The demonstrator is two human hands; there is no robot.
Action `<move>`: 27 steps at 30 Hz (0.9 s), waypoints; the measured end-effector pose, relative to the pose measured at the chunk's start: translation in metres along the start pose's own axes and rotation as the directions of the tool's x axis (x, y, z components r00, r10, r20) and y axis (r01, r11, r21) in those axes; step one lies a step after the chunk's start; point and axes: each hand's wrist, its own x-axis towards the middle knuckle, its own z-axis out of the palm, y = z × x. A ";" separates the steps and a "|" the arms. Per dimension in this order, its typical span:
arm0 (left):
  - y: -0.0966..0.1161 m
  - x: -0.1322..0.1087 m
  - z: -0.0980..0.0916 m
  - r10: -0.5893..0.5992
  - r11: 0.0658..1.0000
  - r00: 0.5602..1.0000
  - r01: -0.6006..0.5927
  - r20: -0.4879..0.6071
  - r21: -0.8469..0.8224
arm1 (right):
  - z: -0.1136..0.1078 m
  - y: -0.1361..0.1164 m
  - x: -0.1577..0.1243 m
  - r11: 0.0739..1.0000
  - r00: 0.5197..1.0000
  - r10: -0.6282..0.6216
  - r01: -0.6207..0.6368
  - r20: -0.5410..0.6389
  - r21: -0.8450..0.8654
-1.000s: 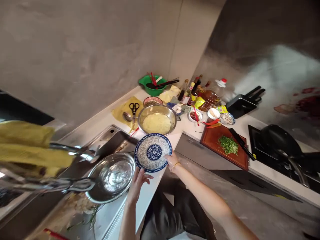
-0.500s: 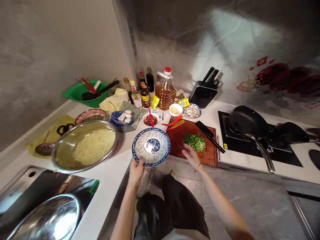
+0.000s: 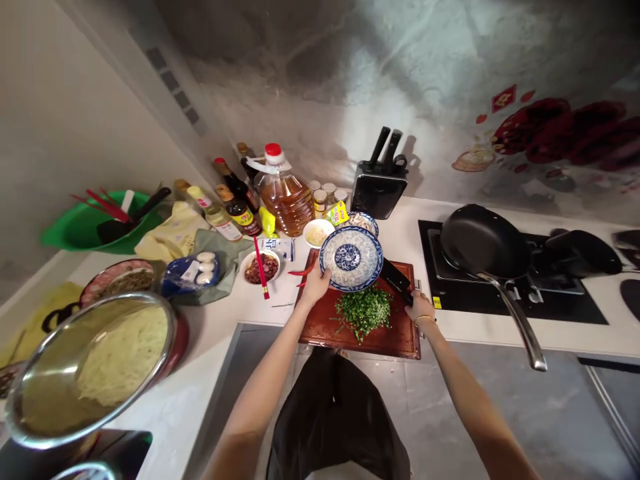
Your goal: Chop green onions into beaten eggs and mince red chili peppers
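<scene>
My left hand (image 3: 317,283) grips the near rim of a blue-and-white patterned plate (image 3: 351,259), tilted above the far part of the brown cutting board (image 3: 315,323). At the board's right edge, my right hand (image 3: 421,307) is closed round the handle of a black cleaver (image 3: 396,279). The plate hides part of the blade. A heap of chopped green herbs (image 3: 364,313) lies on the board just below the plate. Red chili peppers (image 3: 303,270) sit by the board's left edge, partly behind my left hand.
A black wok (image 3: 484,243) stands on the stove (image 3: 580,310) at right, handle jutting forward. Behind the board are a knife block (image 3: 379,192), an oil jug (image 3: 286,197) and a white bowl (image 3: 319,233). Left stand a bowl with red chopsticks (image 3: 262,267) and a large metal basin (image 3: 95,363).
My left hand has carried the plate rightward over the cutting board. My right hand, empty before, has taken hold of the cleaver's handle. The view has turned right.
</scene>
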 end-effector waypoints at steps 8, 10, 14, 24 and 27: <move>0.080 0.071 0.049 0.336 0.901 0.900 -0.393 0.276 0.186 | 0.015 0.022 -0.056 0.920 0.969 0.109 -0.014 -0.222 0.391; 0.089 0.083 0.059 0.400 0.868 0.856 -0.469 0.327 0.167 | 0.024 0.031 -0.084 0.859 0.951 0.180 -0.028 -0.251 0.511; 0.075 0.099 0.085 0.404 0.858 0.836 -0.487 0.372 0.161 | 0.034 0.044 -0.142 0.689 0.888 0.423 -0.185 -0.182 0.700; 0.026 0.107 0.163 0.155 0.878 0.827 -0.366 0.541 0.307 | 0.054 0.034 -0.190 0.187 0.873 0.450 -0.298 0.188 0.936; 0.012 0.112 0.182 0.059 0.893 0.828 -0.293 0.557 0.340 | 0.071 0.030 -0.193 0.110 0.858 0.444 -0.336 0.257 0.935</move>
